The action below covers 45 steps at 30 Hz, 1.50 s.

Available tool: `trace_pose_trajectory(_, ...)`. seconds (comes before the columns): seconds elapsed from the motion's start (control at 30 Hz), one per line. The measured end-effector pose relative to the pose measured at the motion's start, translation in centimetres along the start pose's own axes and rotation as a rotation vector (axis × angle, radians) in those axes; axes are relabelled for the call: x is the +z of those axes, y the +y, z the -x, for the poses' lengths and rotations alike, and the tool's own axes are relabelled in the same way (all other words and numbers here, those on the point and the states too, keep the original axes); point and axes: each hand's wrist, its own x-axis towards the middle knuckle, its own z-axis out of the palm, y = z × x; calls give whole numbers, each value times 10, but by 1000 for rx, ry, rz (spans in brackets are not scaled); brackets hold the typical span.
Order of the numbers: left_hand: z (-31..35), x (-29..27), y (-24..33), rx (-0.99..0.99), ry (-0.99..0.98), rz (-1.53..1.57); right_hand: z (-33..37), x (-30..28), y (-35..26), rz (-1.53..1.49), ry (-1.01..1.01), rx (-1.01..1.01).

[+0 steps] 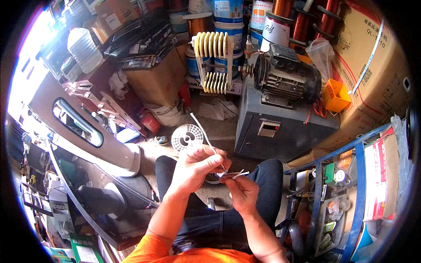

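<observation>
Above my lap, my left hand [199, 168] is closed round a thin white tube or rod [202, 131] that slants up and away to the left. Close beside it my right hand [244, 193] pinches the ends of thin white strips [240, 175], too small to name for certain. The fingertips of both hands nearly meet, and the lower end of the tube runs in among them. Whether the tube and the strips are joined there I cannot tell. A round white perforated plastic disc [179, 139] lies on the floor beyond my left hand.
Ahead on the right, a motor [287, 81] sits on a grey cabinet [287, 131], its shaft bearing a cream-coloured winding former [213, 46]. A blue metal rack [358, 197] with small parts stands at right. A large pale machine body [83, 127] is at left; cartons [160, 81] stand behind.
</observation>
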Motion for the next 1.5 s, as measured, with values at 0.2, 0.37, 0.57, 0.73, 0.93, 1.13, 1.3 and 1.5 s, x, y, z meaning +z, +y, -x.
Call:
trace_pose_trajectory(0.2, 8, 1, -9, -44, 45, -20, 3, -4, -4, 122, -37, -76)
trace_pose_trajectory(0.37, 10, -1, -20, -7, -44, -43, 0, 7, -14, 108, 89, -126)
trace_pose_trajectory(0.57, 14, -5, -31, -36, -109, -16, 5, 1, 1, 115, 83, -60)
trace_pose_trajectory(0.73, 0, 2, 17, 3, -13, -27, 5, -7, 6, 149, -15, -110)
trace_pose_trajectory(0.93, -10, -6, 31, 74, -1, 160, 1, -4, 11, 116, -103, -109)
trace_pose_trajectory(1.13, -3, 3, 25, 22, -8, 241, -14, -23, 15, -124, 35, -23)
trace_pose_trajectory(1.3, -6, 12, 9, 25, -25, 277, -16, 5, 2, 109, -31, -224)
trace_pose_trajectory(1.5, -8, 8, 44, 237, 105, 155, 3, -5, 88, 383, -67, -165)
